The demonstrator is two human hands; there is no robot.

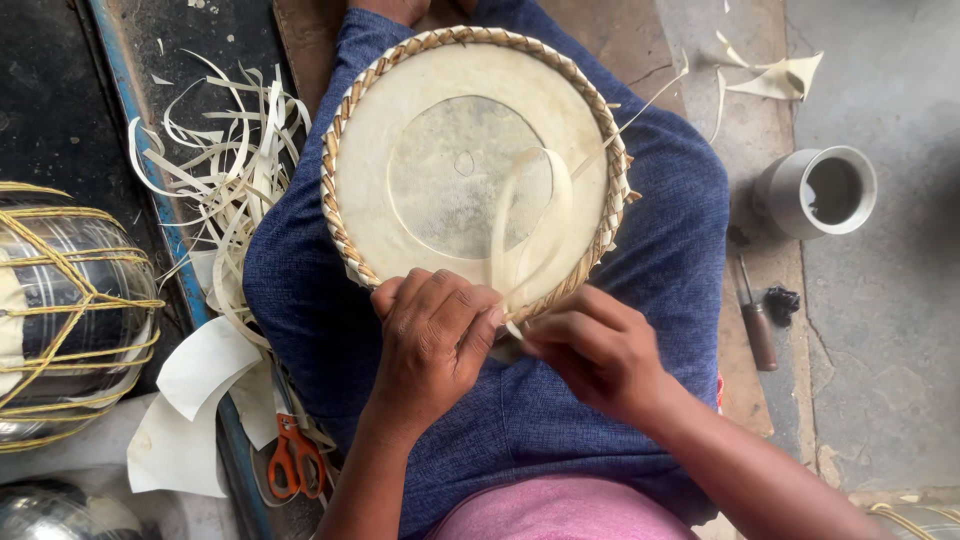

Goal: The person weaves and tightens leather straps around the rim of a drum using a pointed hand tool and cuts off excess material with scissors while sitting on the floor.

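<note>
Down on the person's lap, over blue cloth, lay a round drum head [470, 160]. It was a pale skin circle with a darker round patch in the middle. A braided ring [335, 150] of tan and cream strips ran all around its edge.

At the near edge of the drum head, both hands were busy. The left hand [435, 340] was curled, with its fingers bent down on the rim, pressing on the braid. The right hand [600, 355] was close beside it, almost touching. Its fingertips were pinched narrow on a thin pale strip [530, 230]. That strip made a tall loop that stood up over the skin and came back down to the rim between the two hands. One more thin end of strip stuck out past the far right side of the ring.

To the left, on the dark floor, lay a messy pile of pale curly strips [215, 170]. Near them were some flat white pieces and a pair of scissors [295, 455] with orange handles. A shiny metal pot [70, 310] tied with yellow cord sat at the far left.

To the right, on the grey floor, stood a small grey cup [815, 190]. A tool with a brown wooden handle [758, 330] lay just below it.
</note>
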